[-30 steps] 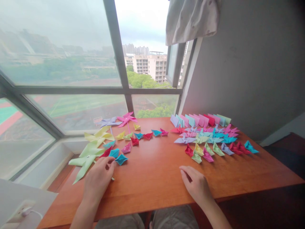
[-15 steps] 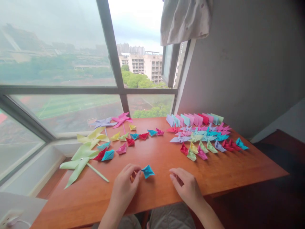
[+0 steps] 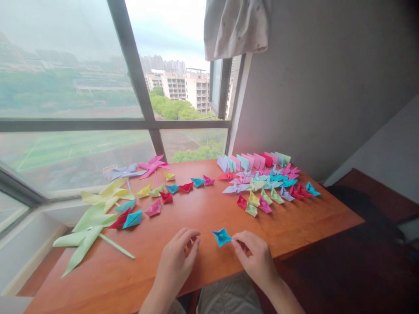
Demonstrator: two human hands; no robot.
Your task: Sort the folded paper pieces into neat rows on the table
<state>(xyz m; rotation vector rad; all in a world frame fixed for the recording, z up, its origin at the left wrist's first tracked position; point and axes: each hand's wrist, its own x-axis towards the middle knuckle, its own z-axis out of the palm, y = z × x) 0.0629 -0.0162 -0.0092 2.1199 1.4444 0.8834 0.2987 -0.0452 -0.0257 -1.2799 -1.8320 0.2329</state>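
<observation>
A small blue folded paper piece (image 3: 221, 237) sits near the front edge of the wooden table (image 3: 203, 213). My right hand (image 3: 253, 259) pinches its right tip between thumb and fingers. My left hand (image 3: 178, 261) rests on the table just left of the piece, fingers curled and apart from it, with nothing visible in them.
A row of small coloured folded pieces (image 3: 170, 189) runs across the middle left. Large paper pinwheels (image 3: 94, 216) lie at the left edge. A dense cluster of folded pieces (image 3: 262, 183) fills the back right by the grey wall. Windows stand behind the table.
My left hand carried the blue piece from the left group to the table's front middle and let go. My right hand took hold of it. The camera view shifted right.
</observation>
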